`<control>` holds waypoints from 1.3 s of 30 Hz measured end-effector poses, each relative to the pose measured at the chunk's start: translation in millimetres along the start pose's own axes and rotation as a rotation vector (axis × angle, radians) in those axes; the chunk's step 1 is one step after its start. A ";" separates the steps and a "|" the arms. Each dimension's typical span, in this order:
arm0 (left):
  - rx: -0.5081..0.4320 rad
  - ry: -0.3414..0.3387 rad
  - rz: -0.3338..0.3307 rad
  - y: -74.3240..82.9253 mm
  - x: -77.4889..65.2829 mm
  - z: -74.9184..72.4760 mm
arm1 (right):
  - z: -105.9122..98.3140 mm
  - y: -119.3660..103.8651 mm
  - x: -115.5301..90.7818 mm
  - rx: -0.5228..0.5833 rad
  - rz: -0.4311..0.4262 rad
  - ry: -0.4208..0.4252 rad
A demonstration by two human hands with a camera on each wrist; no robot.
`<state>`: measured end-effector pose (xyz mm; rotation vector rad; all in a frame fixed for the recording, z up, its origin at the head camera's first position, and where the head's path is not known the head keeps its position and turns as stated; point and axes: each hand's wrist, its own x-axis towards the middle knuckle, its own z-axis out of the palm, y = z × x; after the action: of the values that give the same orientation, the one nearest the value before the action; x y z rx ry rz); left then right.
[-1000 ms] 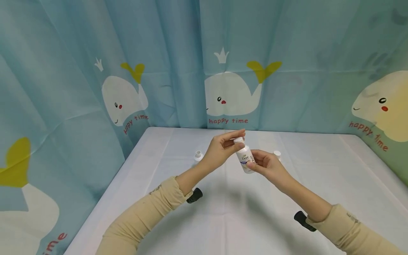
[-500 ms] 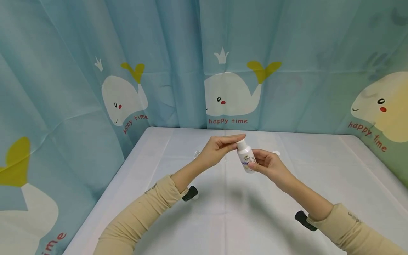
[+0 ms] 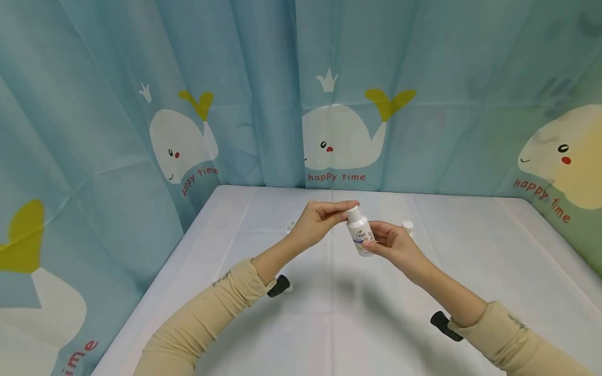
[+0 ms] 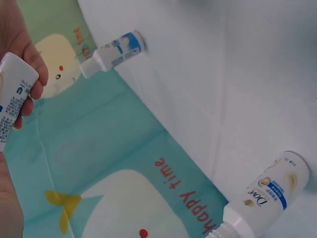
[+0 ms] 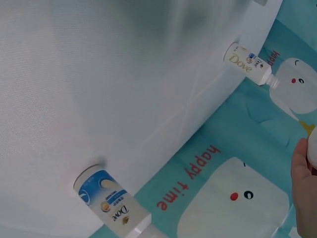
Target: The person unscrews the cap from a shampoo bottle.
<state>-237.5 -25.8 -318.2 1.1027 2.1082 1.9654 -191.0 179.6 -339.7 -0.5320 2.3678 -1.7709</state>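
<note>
Raised above the table, a small white Dove bottle (image 3: pixel 360 236) tilts with its cap (image 3: pixel 354 214) toward the upper left. My right hand (image 3: pixel 397 245) grips its body between thumb and fingers. My left hand (image 3: pixel 317 222) rests its straight fingers across the top of the cap; how its thumb lies is unclear. In the left wrist view, the held bottle (image 4: pixel 15 94) shows its printed back at the edge. Behind my left hand stands an uncapped Dove bottle (image 4: pixel 267 193) with a bare threaded neck. A capped Dove bottle (image 5: pixel 114 203) with a blue label stands behind my right hand.
A white-covered table (image 3: pixel 329 339) lies under both hands. Blue whale-print curtains (image 3: pixel 263 136) hang along its far and left edges. Black wrist mounts (image 3: pixel 446 326) sit below the forearms. A small white thing (image 3: pixel 289 287) is partly hidden beside the left mount.
The left hand has gone from pinching the cap between thumb and fingers to laying its fingers flat over it. The bottle and right hand have barely shifted.
</note>
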 end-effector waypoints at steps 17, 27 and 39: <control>-0.038 0.095 -0.025 0.9 -2.2 5.7 | -0.6 0.7 1.1 -0.007 -0.044 0.028; -0.020 0.146 -0.002 3.1 -2.4 7.7 | 0.4 -1.0 0.6 -0.014 -0.037 0.048; 0.031 0.214 -0.011 8.5 -3.8 6.3 | 4.5 -3.3 -0.4 -0.008 -0.045 0.031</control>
<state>-227.7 -23.0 -313.5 0.9199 2.2470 2.1394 -188.5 174.9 -338.0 -0.5679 2.4030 -1.8023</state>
